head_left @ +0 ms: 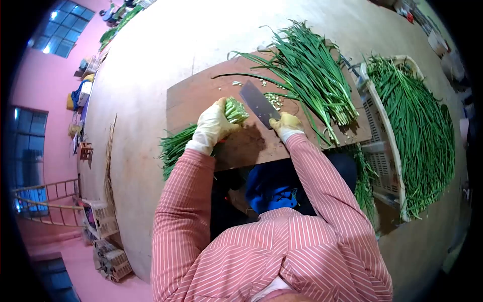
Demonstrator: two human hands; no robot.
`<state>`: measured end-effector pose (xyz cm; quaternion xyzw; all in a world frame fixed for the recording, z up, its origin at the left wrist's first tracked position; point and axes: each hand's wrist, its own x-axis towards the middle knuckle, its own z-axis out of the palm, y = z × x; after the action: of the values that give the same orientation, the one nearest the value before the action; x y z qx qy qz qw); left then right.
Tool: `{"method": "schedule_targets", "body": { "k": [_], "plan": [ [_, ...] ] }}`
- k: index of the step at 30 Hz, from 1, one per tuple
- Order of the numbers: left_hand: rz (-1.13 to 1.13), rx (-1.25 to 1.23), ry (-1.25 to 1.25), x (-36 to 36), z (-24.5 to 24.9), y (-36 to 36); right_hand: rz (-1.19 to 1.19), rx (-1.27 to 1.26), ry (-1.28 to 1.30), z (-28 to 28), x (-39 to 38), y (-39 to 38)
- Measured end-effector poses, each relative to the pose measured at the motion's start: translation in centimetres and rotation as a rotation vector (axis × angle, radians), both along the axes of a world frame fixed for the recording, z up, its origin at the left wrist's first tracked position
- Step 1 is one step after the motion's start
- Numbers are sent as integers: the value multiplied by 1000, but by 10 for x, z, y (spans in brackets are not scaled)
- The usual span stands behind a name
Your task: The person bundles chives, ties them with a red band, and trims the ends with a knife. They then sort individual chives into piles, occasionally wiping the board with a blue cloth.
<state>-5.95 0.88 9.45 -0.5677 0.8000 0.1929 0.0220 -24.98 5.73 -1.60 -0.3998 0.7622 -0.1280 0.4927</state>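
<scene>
My left hand point(212, 125), in a pale glove, is closed around a bunch of garlic chives point(234, 111). The bunch's cut stem ends point right, and its green leaves trail over the board's left edge. In my gloved right hand point(287, 124) is a cleaver point(258, 103), its broad dark blade reaching up and left, apart from the bunch. Small chopped stem ends point(274, 100) lie beside the blade on the brown wooden board point(191, 93). A larger pile of loose chives point(314, 70) rests on the board's right side, stems toward me.
To the right of the board stands a white plastic crate point(385, 126) heaped with more chives point(415, 136). Crates point(103, 219) and a wooden ladder point(48, 204) are along the pink wall at left. A bundle of thin sticks point(109, 161) lies on the concrete floor point(138, 100).
</scene>
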Motion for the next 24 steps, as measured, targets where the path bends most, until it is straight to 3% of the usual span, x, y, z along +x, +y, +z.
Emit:
{"method": "schedule_targets", "body": {
  "k": [2, 4, 5, 7, 9, 10, 11, 12, 13, 15, 17, 18, 20, 22, 24],
  "plan": [
    [104, -28, 208, 16, 27, 10, 104, -155, 481, -2, 8, 2],
    [151, -42, 307, 27, 57, 27, 244, -195, 663, 19, 4, 2],
    [147, 8, 529, 34, 67, 36, 227, -327, 573, 28, 3, 5],
    [108, 92, 847, 40, 81, 57, 205, -818, -176, 26, 11, 8],
    [53, 56, 908, 42, 74, 70, 177, -823, -753, 110, 40, 41],
    [-11, 35, 953, 39, 71, 77, 254, -1074, -692, 131, 57, 48],
    [-50, 35, 948, 32, 72, 87, 167, -1093, -750, 140, 73, 53],
    [-99, -122, 967, 34, 49, 84, 82, -1109, -807, 147, 81, 58],
    [-91, -143, 919, 37, 40, 80, 110, -1115, -793, 146, 83, 55],
    [-63, -173, 882, 43, 45, 93, -5, -910, -1040, 127, 92, 41],
    [-1, -908, 396, 51, 66, 132, -133, -1001, -1117, 129, 98, 33],
    [100, -836, 474, 58, 60, 153, -170, -1004, -1169, 138, 97, 34],
    [248, 118, 1034, 70, 44, 190, -131, -1090, -1133, 169, 98, 44],
    [104, 1305, 1692, 70, 6, 212, -39, -1169, -1225, 205, 105, 64],
    [188, 1087, 2096, 56, -1, 216, 12, -1158, -1144, 230, 107, 87]
  ]
}}
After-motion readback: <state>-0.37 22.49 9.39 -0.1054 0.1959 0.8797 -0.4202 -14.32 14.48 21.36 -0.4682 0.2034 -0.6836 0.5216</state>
